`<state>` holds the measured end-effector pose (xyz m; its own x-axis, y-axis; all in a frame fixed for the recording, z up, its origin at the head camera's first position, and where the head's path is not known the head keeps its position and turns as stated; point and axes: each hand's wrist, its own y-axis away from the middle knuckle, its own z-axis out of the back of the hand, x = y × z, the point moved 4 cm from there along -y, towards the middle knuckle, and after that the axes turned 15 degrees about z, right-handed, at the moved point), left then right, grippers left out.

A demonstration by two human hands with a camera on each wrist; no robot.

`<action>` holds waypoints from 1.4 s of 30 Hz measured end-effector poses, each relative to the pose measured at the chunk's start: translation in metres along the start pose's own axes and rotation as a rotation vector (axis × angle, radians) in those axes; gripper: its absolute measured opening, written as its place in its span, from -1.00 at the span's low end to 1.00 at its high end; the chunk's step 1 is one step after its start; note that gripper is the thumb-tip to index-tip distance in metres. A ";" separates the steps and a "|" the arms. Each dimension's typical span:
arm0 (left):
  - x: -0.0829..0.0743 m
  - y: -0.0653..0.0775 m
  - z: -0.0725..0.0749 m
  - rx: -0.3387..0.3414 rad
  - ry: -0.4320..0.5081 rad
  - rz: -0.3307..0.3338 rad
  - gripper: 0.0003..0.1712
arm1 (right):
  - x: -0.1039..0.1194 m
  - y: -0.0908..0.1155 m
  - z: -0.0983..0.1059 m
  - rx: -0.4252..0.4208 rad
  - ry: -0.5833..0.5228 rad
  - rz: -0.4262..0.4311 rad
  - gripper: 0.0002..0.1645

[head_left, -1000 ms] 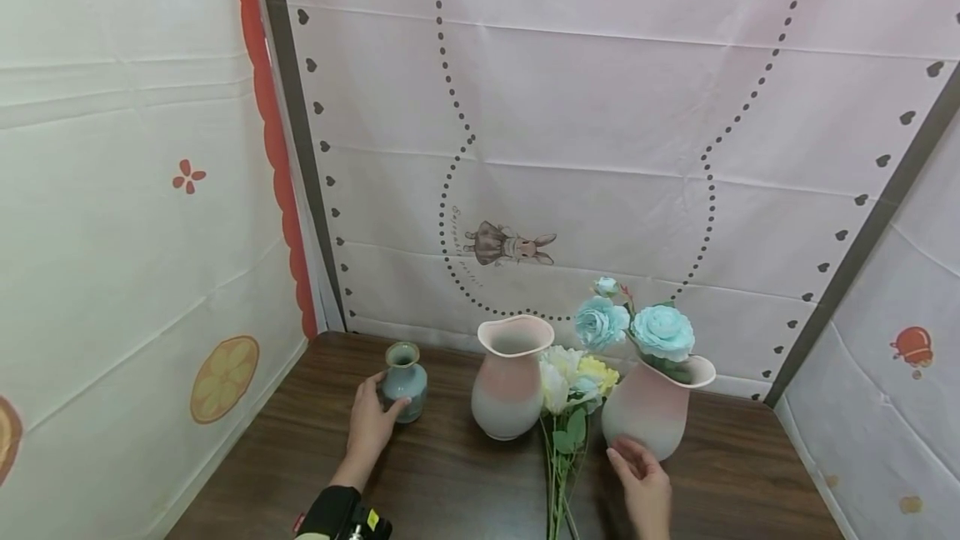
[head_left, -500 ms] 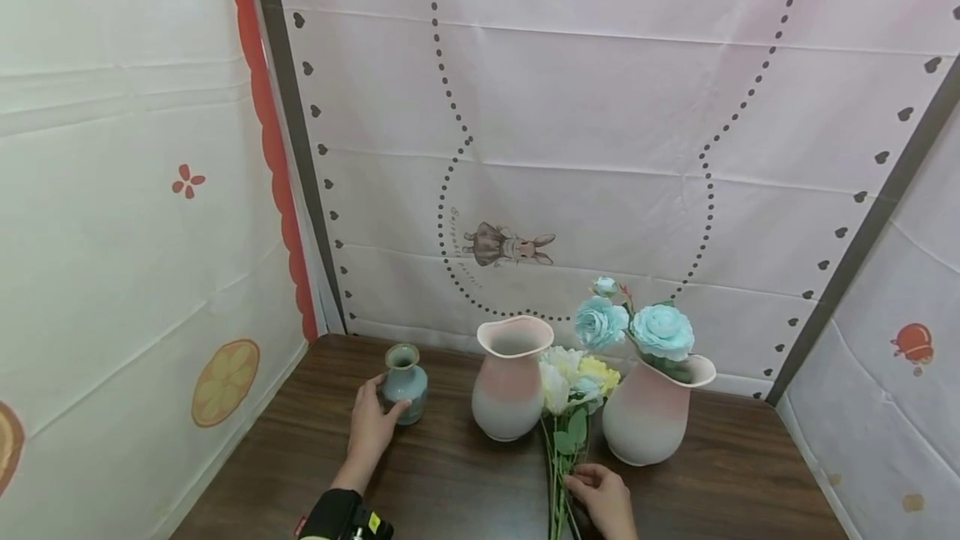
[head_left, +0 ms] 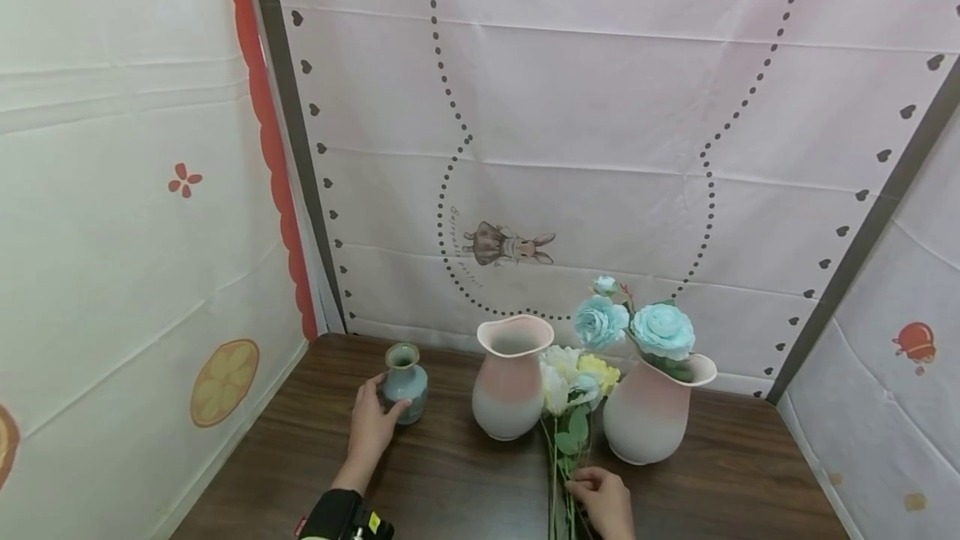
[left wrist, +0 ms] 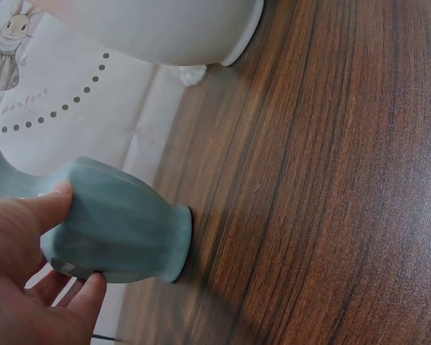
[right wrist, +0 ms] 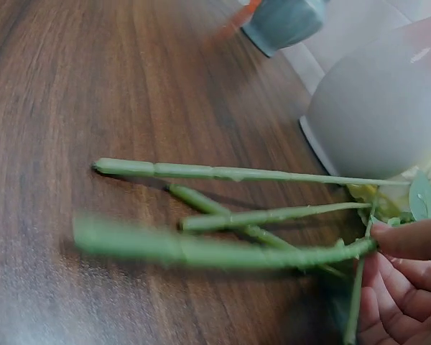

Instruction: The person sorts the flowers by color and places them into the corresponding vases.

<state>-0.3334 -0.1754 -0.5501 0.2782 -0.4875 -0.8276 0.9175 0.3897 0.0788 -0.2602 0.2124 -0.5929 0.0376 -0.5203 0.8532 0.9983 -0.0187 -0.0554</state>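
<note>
My left hand (head_left: pixel 371 430) holds a small blue-green vase (head_left: pixel 407 382) round its body, thumb on the near side. In the left wrist view the vase (left wrist: pixel 122 223) stands upright with its foot at the tabletop. My right hand (head_left: pixel 604 500) pinches a green stem from a bunch of artificial flowers (head_left: pixel 557 386), white, yellow and pale blue, lying on the table. The right wrist view shows the pinched flower stem (right wrist: pixel 223 253) blurred, between thumb and fingertips, over several other stems (right wrist: pixel 230 172).
A pink and white vase (head_left: pixel 507 390) with a wavy rim stands left of the flower heads. To their right, a matching vase (head_left: pixel 647 419) holds light blue roses (head_left: pixel 663 332). Printed cloth (head_left: pixel 600 107) hangs behind the wooden table (head_left: pixel 738 473).
My right hand has left the base of the right-hand vase, moved left to the lying bunch and taken a stem. The stems have spread slightly. My left hand stays on the small vase.
</note>
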 end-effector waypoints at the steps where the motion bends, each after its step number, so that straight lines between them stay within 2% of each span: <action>1: 0.000 0.000 0.000 0.000 0.000 -0.003 -0.23 | 0.000 0.001 0.002 -0.010 -0.006 -0.011 -0.70; 10: 0.002 0.000 0.000 -0.005 -0.011 -0.016 -0.23 | -0.003 0.006 0.014 -0.036 -0.104 -0.067 -0.70; 20: 0.004 -0.001 -0.001 -0.002 -0.008 -0.006 -0.23 | 0.003 0.012 0.020 -0.076 -0.092 -0.069 -0.71; 28: 0.003 -0.002 -0.001 0.002 -0.004 -0.002 -0.23 | 0.007 0.014 0.022 -0.127 -0.080 -0.019 -0.69; 37: 0.001 -0.003 -0.001 0.003 -0.003 0.000 -0.23 | 0.012 0.015 0.027 -0.200 -0.130 0.020 -0.69; 42: 0.001 -0.002 0.000 0.001 -0.004 0.003 -0.22 | 0.017 0.016 0.029 -0.233 -0.099 0.056 -0.69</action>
<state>-0.3348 -0.1760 -0.5510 0.2820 -0.4897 -0.8250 0.9170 0.3904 0.0817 -0.2423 0.2283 -0.5638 0.1079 -0.4399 0.8916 0.9578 -0.1944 -0.2118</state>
